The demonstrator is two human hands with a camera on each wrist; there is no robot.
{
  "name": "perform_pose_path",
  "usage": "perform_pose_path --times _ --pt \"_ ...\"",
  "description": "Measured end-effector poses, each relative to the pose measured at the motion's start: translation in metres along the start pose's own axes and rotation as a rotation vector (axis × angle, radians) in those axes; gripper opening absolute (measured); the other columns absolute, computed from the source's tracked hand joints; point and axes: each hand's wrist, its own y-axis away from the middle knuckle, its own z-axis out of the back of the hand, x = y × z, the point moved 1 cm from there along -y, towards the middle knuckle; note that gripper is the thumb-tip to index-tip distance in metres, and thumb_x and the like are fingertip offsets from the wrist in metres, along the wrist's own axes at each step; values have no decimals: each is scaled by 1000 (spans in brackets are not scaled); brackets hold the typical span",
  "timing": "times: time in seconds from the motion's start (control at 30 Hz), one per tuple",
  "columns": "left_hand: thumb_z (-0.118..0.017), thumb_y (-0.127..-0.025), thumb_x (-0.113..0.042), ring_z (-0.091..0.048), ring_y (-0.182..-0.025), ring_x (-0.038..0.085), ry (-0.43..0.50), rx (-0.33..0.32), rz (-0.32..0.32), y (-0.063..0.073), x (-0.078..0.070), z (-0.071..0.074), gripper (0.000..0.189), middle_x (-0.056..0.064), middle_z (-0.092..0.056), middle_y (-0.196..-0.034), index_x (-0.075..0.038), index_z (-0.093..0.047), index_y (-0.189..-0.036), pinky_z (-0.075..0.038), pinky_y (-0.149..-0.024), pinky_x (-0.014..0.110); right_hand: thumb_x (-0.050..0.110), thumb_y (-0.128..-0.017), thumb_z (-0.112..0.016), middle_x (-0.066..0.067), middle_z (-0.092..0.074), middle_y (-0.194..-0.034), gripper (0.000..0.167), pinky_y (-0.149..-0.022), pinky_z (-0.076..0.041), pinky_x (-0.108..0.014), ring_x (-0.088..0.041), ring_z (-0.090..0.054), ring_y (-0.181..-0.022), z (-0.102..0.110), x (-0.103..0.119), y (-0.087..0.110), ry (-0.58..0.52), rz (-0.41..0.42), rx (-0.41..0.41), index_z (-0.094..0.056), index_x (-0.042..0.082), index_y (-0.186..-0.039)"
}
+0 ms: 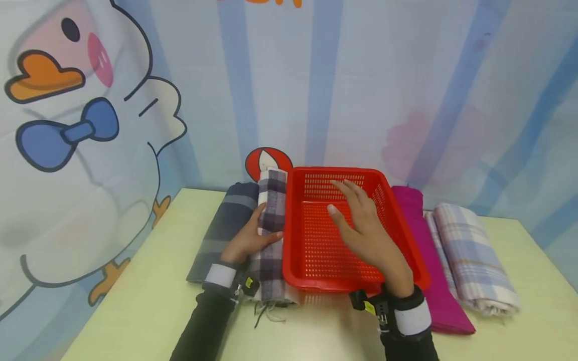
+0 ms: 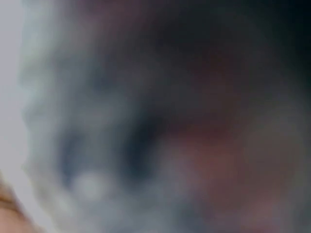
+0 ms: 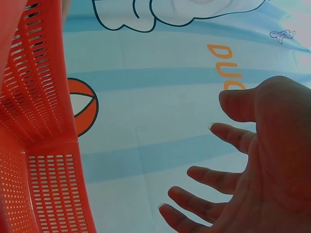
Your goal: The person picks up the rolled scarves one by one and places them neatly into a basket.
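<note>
My left hand (image 1: 247,240) grips a folded purple-and-white checked scarf (image 1: 273,210), which lies lengthwise along the left side of a red plastic basket (image 1: 289,225). The thumb reaches across the scarf toward the basket, with fingers at its left edge; the other fingertips are hidden. Blurred fabric fills most of the left wrist view. Over the basket hovers my right hand (image 1: 368,233), its fingers apart and holding nothing. The right wrist view shows the same right hand (image 3: 262,165) with spread fingers beside the basket's slotted wall (image 3: 53,184).
A folded dark grey striped cloth (image 1: 226,230) lies left of the checked scarf. Right of the basket are a folded magenta cloth (image 1: 440,286) and a pale plaid cloth (image 1: 471,255). A printed cartoon backdrop (image 1: 280,90) hangs behind the pale yellow table (image 1: 149,301).
</note>
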Motion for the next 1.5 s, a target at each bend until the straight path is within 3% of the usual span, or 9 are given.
perform_pose_path --times 0.07,0.3,0.37,0.67,0.9,1.27,1.5 --pt "-74 -85 -22 -53 -120 37 30 17 20 1 1 0 94 23 -43 -142 -18 -13 -156 -51 -98 51 39 -104 -46 -15 -14 -165 61 -110 -30 -72 -44 -17 -149 -1 0 0 3 -3 2 -23 22 -158" --pt "-68 -91 -32 -44 -135 43 -165 47 127 4 4 0 97 24 -28 -160 -20 -3 -161 -41 -109 62 38 -104 -47 -15 -13 -165 61 -111 -29 -72 -43 -16 -150 -1 -3 1 0 -4 5 -23 20 -158" --pt "-68 -91 -33 -42 -138 44 -177 51 147 6 3 0 97 23 -25 -162 -20 -3 -161 -40 -110 62 38 -104 -47 -15 -13 -165 61 -111 -28 -72 -43 -15 -150 -2 -3 1 -5 -5 6 -23 21 -158" --pt "-72 -90 -26 -40 -140 41 -63 32 153 6 5 -1 92 19 -25 -163 -23 -13 -161 -41 -112 58 38 -104 -45 -14 -11 -166 61 -111 -28 -73 -43 -14 -150 -1 -1 4 2 -18 19 -21 22 -158" --pt "-73 -89 -22 -38 -140 41 -36 4 135 -1 -2 3 92 19 -26 -161 -23 -15 -160 -38 -113 59 41 -104 -43 -13 -12 -166 61 -113 -24 -73 -41 -12 -152 9 5 0 8 -6 -6 -21 24 -158" --pt "-74 -89 -17 -34 -140 37 59 -82 198 0 -13 12 85 14 -22 -163 -36 -26 -156 -35 -113 59 38 -105 -43 -14 -11 -166 60 -112 -24 -73 -43 -12 -151 7 3 -3 13 -9 4 -21 22 -158" --pt "-76 -87 -19 -36 -135 37 121 -128 199 2 -21 17 83 14 -28 -158 -37 -31 -154 -38 -111 57 35 -105 -44 -14 -11 -166 59 -112 -24 -73 -43 -14 -150 4 2 -1 6 -1 -2 -23 20 -158"
